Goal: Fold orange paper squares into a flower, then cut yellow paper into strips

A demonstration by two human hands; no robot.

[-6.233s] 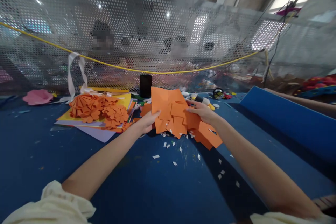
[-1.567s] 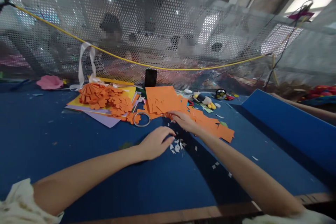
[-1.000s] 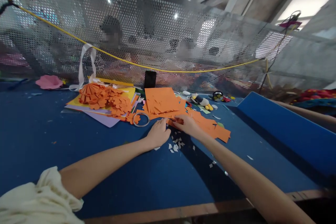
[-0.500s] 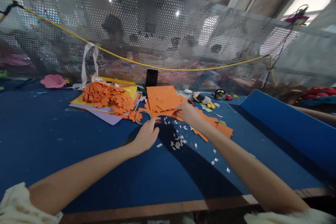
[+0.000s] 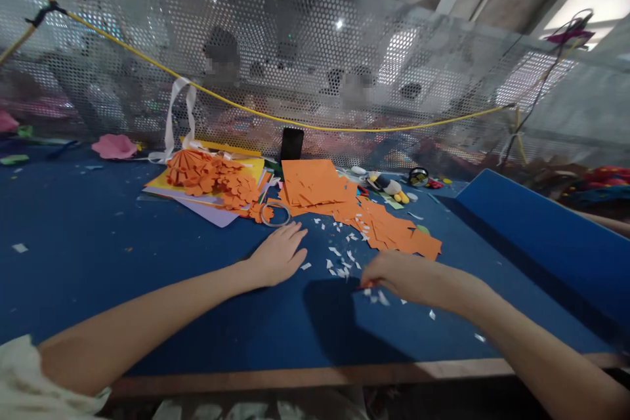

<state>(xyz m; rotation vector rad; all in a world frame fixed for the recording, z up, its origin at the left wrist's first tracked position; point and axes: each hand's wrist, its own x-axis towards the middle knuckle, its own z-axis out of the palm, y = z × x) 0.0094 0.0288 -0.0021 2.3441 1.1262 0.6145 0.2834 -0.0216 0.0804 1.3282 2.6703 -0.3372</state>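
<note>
White scraps trail from the orange sheets toward the counter's front edge, between the left hand, palm down with fingers spread, and the nearer right hand, fingers curled; whether they pinch anything I cannot tell.

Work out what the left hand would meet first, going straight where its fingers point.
The left hand would probably meet the small white scraps first, just short of the orange paper pile, though depth is unclear and it might pass above.
</note>
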